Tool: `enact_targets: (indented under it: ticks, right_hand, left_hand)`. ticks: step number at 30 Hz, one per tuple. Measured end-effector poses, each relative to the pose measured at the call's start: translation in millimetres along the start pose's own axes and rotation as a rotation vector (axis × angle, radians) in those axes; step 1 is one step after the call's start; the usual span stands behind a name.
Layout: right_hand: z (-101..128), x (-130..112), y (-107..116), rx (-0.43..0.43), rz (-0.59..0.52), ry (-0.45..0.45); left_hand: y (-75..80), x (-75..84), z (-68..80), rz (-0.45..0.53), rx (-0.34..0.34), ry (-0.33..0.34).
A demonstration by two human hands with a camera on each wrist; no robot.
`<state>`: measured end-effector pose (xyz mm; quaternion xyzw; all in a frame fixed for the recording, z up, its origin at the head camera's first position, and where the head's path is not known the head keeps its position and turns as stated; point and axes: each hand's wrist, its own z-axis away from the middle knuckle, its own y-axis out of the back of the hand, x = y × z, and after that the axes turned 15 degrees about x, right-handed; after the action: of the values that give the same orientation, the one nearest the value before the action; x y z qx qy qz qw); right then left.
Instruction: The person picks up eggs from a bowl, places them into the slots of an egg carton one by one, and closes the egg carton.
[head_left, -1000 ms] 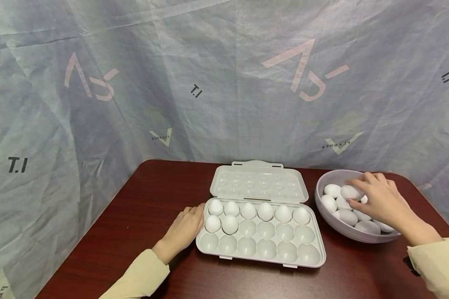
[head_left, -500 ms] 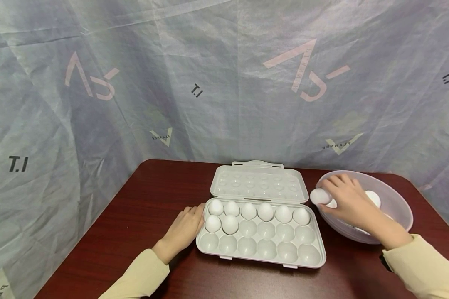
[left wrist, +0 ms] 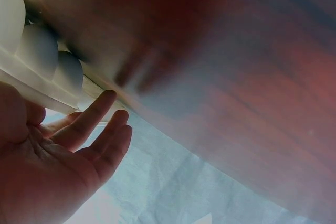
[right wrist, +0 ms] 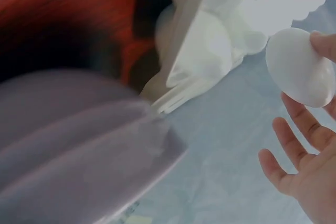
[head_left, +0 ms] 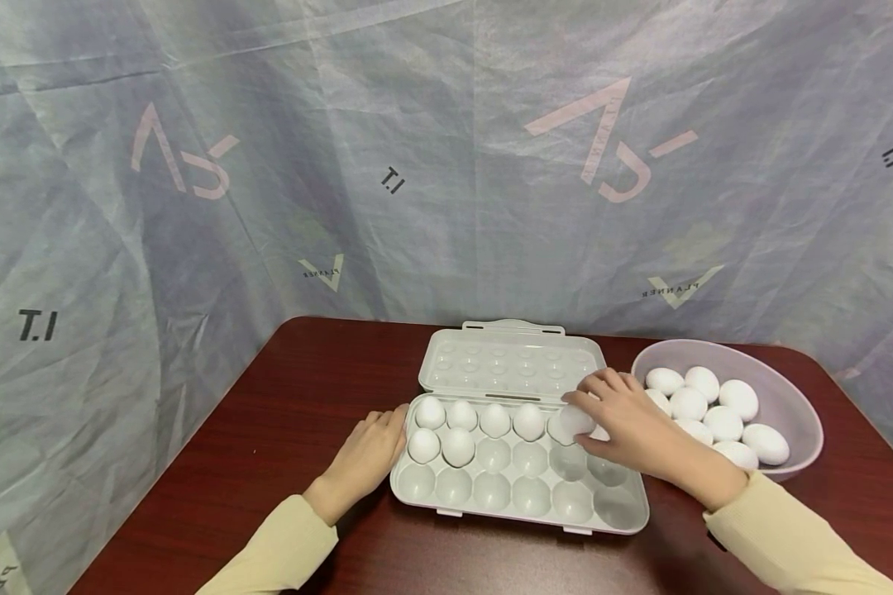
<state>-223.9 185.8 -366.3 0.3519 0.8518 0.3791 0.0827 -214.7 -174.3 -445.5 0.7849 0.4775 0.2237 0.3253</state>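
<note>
Hovering over the egg tray's (head_left: 417, 487) right end, the right hand (head_left: 628, 421) pinches a white egg (head_left: 575, 420) lying sideways above empty middle-row cups (left hand (head_left: 365, 459) rests flat against the tray's left edge).

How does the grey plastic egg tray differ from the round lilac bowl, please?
The grey plastic egg tray is rectangular with moulded cups and a hinged lid standing open; the round lilac bowl has neither. The tray's white eggs sit singly in cups, the bowl's white eggs piled together. Both rest on the dark red table.
</note>
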Motion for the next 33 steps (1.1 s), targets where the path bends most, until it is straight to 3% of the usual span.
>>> enact_targets:
  ticks: [17,33]
  right_hand:
    - [-18.3,-36.4,-30.4,-0.020,-0.040,0.158]
    - [-33.3,-58.1,-56.4,-0.082,-0.061,0.185]
  left_hand:
    - [-1.5,-0.3,0.7,-0.005,-0.003,0.002]
    - [-2.1,-0.2,0.7,-0.013,-0.001,-0.004]
